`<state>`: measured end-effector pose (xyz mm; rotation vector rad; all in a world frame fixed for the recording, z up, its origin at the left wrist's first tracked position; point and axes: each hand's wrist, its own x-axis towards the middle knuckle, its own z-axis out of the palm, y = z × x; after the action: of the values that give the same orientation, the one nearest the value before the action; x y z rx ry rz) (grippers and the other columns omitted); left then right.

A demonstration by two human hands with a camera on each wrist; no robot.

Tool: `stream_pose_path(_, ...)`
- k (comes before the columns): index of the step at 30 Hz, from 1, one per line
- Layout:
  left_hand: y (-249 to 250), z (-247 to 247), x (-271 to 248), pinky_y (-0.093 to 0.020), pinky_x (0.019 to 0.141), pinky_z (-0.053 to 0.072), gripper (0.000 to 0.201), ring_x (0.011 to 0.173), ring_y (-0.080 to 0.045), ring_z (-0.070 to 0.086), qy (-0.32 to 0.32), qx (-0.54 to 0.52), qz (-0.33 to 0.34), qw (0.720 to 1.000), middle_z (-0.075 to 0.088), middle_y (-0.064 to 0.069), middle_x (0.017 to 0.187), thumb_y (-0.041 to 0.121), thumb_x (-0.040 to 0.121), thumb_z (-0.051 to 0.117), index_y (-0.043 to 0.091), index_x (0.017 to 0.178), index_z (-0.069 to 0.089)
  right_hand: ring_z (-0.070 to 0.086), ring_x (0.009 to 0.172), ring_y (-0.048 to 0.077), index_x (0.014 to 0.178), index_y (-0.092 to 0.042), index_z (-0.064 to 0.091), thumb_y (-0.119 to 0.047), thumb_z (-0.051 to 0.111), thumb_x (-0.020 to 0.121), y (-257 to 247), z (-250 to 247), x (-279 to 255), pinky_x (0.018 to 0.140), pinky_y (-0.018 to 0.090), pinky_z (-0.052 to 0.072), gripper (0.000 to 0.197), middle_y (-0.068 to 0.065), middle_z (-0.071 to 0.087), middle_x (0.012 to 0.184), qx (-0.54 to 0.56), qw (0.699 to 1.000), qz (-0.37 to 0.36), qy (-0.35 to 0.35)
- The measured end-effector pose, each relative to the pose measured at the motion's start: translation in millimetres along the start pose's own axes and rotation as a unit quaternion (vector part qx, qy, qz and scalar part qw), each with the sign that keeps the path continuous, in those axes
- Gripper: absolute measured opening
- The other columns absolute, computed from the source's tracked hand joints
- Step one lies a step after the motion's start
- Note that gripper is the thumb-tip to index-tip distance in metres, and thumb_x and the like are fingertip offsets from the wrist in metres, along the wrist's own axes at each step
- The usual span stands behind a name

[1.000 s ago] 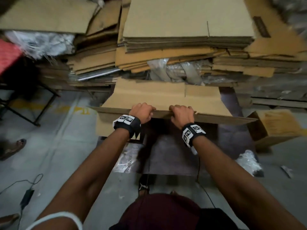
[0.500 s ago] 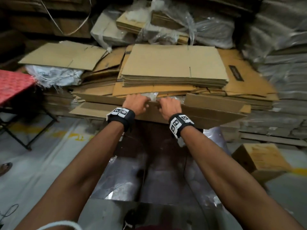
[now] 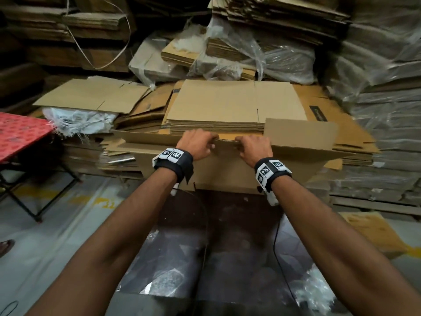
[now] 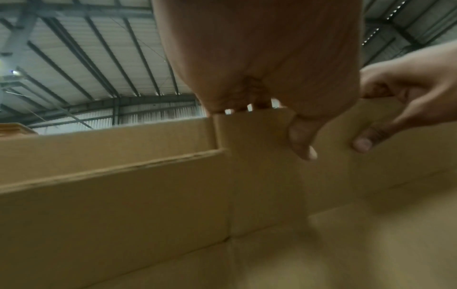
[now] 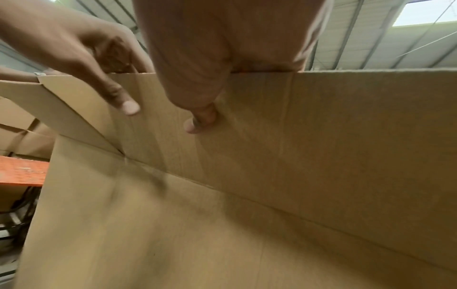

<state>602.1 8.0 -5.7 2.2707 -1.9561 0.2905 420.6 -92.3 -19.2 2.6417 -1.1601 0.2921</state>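
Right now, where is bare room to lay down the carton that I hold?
Free: the top of the neat cardboard stack behind the carton, bordered at the back by plastic-wrapped bundles; also the grey floor between the red table and the dark mat. Crowded: the piles behind and at right.

Head view from above; wrist views close, upward, same carton [image 3: 224, 171].

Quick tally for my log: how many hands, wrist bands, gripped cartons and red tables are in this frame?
hands: 2 (left hand, right hand)
wrist bands: 2 (left wrist band, right wrist band)
carton they grip: 1
red table: 1
Total: 6
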Motion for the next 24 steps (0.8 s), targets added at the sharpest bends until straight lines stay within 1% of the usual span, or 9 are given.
stream_pose_path(4, -35, -8, -3, -0.045, 0.103, 0.047, 0.077, 0.120, -0.029, 0.057, 0.008, 0.010, 0.027, 1.000, 0.065, -0.007, 0.130, 0.040, 0.082, 0.076, 0.029, 0.151, 0.043, 0.068, 0.084, 0.026, 0.122, -0.028, 0.066, -0.034, 0.062, 0.101, 7, -11, -3, 0.076, 0.038, 0.059, 0.022, 0.003, 0.071, 0.089, 0.008, 0.999, 0.046, 0.016)
stream_pose_path(7, -71, -5, -7, -0.052, 0.118, 0.031, 0.119, 0.137, -0.034, 0.041, -0.013, 0.078, 0.016, 0.997, 0.044, -0.011, 0.152, 0.043, 0.064, 0.085, 0.033, 0.160, 0.015, 0.069, 0.080, 0.028, 0.118, -0.026, 0.066, -0.033, 0.062, 0.101, 12, -18, 0, 0.073, 0.042, 0.060, 0.019, 0.005, 0.070, 0.085, 0.009, 0.997, 0.072, 0.028)
stream_pose_path(9, -89, -1, -9, -0.055, 0.119, 0.029, 0.137, 0.141, -0.038, 0.037, -0.018, 0.119, 0.009, 0.993, 0.033, -0.014, 0.158, 0.037, 0.059, 0.090, 0.039, 0.160, -0.002, 0.069, 0.079, 0.028, 0.118, -0.025, 0.066, -0.035, 0.060, 0.102, 13, -23, 2, 0.072, 0.042, 0.061, 0.020, 0.006, 0.070, 0.085, 0.003, 0.997, 0.074, 0.035)
stream_pose_path(12, -101, 3, -10, -0.049, 0.111, 0.040, 0.121, 0.131, -0.035, 0.047, 0.021, 0.155, 0.012, 0.988, 0.044, -0.012, 0.152, 0.024, 0.075, 0.084, 0.035, 0.161, 0.000, 0.068, 0.080, 0.027, 0.119, -0.025, 0.066, -0.033, 0.060, 0.102, 6, -28, 6, 0.072, 0.040, 0.059, 0.020, 0.005, 0.071, 0.089, -0.010, 0.996, 0.078, 0.042)
stream_pose_path(14, -107, 2, -10, -0.045, 0.101, 0.044, 0.089, 0.124, -0.031, 0.052, 0.047, 0.154, 0.013, 0.987, 0.058, -0.008, 0.139, 0.025, 0.086, 0.076, 0.028, 0.158, 0.023, 0.067, 0.081, 0.027, 0.120, -0.026, 0.066, -0.031, 0.061, 0.101, -1, -30, 6, 0.075, 0.039, 0.056, 0.020, 0.005, 0.071, 0.090, -0.014, 0.995, 0.079, 0.052)
stream_pose_path(16, -115, -1, -10, -0.041, 0.092, 0.045, 0.055, 0.117, -0.027, 0.056, 0.056, 0.138, 0.017, 0.989, 0.067, -0.005, 0.124, 0.026, 0.093, 0.068, 0.026, 0.144, 0.050, 0.068, 0.087, 0.029, 0.123, -0.025, 0.065, -0.029, 0.065, 0.099, -11, -27, 3, 0.083, 0.043, 0.053, 0.025, 0.005, 0.072, 0.097, -0.005, 0.995, 0.074, 0.061)
stream_pose_path(18, -121, -1, -13, -0.039, 0.086, 0.044, 0.033, 0.109, -0.026, 0.059, 0.055, 0.120, 0.024, 0.991, 0.070, -0.004, 0.111, 0.031, 0.096, 0.066, 0.027, 0.129, 0.065, 0.067, 0.096, 0.031, 0.125, -0.025, 0.064, -0.027, 0.068, 0.096, -21, -20, -2, 0.089, 0.047, 0.051, 0.029, 0.004, 0.072, 0.106, 0.001, 0.996, 0.068, 0.060)
stream_pose_path(21, -125, 7, -20, -0.035, 0.076, 0.047, 0.032, 0.102, -0.023, 0.066, 0.047, 0.091, 0.007, 0.995, 0.073, 0.000, 0.106, 0.029, 0.097, 0.066, 0.033, 0.128, 0.067, 0.065, 0.109, 0.031, 0.128, -0.028, 0.064, -0.025, 0.070, 0.093, -35, -8, -9, 0.093, 0.048, 0.049, 0.035, 0.000, 0.071, 0.120, 0.007, 0.995, 0.078, 0.054)
stream_pose_path(24, -128, 19, -27, -0.031, 0.066, 0.037, 0.054, 0.094, -0.023, 0.069, 0.045, 0.106, 0.007, 0.993, 0.074, 0.002, 0.110, 0.027, 0.099, 0.060, 0.045, 0.148, 0.047, 0.064, 0.113, 0.031, 0.135, -0.030, 0.061, -0.021, 0.070, 0.093, -46, 5, -18, 0.096, 0.049, 0.047, 0.044, -0.001, 0.070, 0.125, 0.025, 0.995, 0.084, 0.042)
